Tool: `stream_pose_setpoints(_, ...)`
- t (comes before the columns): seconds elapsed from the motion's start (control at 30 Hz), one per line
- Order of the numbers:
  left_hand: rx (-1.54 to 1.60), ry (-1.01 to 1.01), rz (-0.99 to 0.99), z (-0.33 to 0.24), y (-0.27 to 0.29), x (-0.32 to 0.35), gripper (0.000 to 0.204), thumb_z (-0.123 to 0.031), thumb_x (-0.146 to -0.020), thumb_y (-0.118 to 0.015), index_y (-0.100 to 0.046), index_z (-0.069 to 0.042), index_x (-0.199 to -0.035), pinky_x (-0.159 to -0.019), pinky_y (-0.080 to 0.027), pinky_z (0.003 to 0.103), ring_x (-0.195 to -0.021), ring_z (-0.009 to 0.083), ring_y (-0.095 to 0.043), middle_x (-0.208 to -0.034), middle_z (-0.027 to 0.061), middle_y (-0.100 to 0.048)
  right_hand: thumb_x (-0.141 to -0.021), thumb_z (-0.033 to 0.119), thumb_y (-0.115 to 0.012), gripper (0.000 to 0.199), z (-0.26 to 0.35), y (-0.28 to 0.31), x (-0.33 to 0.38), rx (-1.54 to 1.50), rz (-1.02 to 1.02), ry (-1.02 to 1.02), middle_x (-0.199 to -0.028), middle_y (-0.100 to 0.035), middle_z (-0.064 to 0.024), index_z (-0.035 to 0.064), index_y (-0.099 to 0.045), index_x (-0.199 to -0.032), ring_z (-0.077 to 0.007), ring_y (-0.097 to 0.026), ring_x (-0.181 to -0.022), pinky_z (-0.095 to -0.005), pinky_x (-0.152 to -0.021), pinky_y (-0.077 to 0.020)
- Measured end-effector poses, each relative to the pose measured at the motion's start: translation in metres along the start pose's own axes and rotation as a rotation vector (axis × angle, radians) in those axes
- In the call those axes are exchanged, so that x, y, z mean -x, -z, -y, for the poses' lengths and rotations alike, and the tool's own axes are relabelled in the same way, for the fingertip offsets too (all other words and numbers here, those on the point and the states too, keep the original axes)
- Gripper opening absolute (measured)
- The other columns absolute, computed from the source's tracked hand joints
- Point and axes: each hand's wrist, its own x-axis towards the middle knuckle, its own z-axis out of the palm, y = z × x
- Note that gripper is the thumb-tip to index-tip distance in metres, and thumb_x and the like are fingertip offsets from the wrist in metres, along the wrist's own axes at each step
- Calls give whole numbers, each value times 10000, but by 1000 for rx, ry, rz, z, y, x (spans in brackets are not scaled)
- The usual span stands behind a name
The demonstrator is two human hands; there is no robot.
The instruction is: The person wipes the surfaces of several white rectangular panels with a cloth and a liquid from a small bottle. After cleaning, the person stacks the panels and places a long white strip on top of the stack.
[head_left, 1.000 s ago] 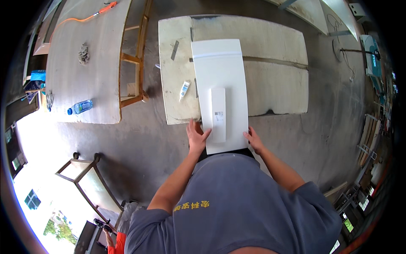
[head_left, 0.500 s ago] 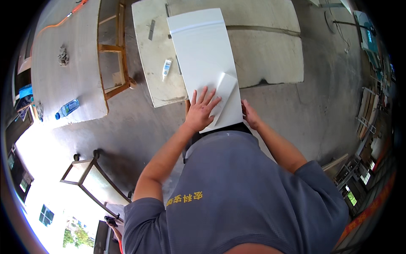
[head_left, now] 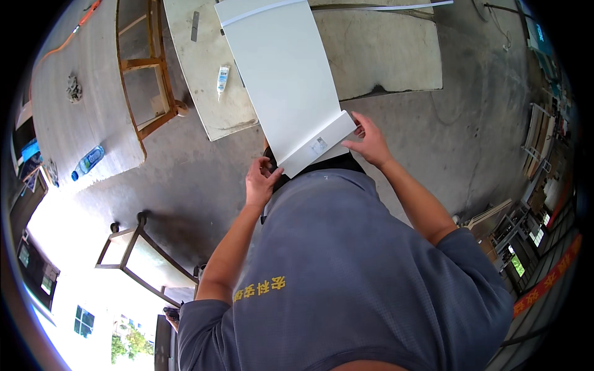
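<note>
A long white panel [head_left: 278,80] lies on a pale worktable [head_left: 396,55], its near end reaching my body. Across that near end sits a narrow white strip [head_left: 318,145] with a small label, tilted up to the right. My left hand [head_left: 261,180] grips the strip's lower left end. At the upper right end, my right hand [head_left: 369,139] holds the strip with its fingers on the edge.
A small tube [head_left: 223,77] and a flat metal blade [head_left: 195,25] lie on the worktable left of the panel. A wooden frame [head_left: 148,68] stands between it and a second table carrying a blue bottle [head_left: 86,162]. A metal-framed stand [head_left: 133,260] is on the concrete floor at lower left.
The strip lay lengthwise on the panel, then my left hand pressed on it; now it is turned crosswise at the near end, held by both hands. The view has moved closer.
</note>
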Motion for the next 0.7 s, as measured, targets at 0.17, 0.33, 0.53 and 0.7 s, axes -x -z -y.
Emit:
stream_pose_setpoints(0.17,77,105,21,-3,-13,0,374,-219,-781,-841,-626,3,-993,-661,-507,271,-699,100,-592,-769,27,-648,-748,159,-803,577,-12,-11,-5,103,-17,70,-1042,-623,-127,26,-599,-1271,-248,-646,-893,-338,-814,-534)
stream_pose_setpoints(0.33,197,198,45,-8,-9,-8,321,-177,-796,-827,-628,-1,-976,-645,-508,259,-698,88,-602,-759,24,-655,-798,95,-751,369,-29,-8,-11,-79,-33,8,-1019,-693,-156,-3,-679,-1146,-248,-687,-890,-336,-810,-541)
stream_pose_setpoints(0.53,160,62,94,-12,5,-21,299,-148,-843,-788,-603,-1,-1027,-599,-498,249,-710,90,-609,-819,33,-662,-859,67,-685,290,-27,-5,-20,-226,-67,-36,-998,-731,-164,-15,-686,-1137,-213,-706,-843,-320,-790,-543)
stream_pose_setpoints(0.7,452,169,392,-94,40,-24,383,-119,-891,-741,-602,23,-1218,-761,-523,255,-861,98,-623,-962,73,-693,-868,96,-696,347,58,25,-38,-207,-130,62,-1013,-732,-159,-18,-670,-1195,-170,-694,-811,-291,-762,-536)
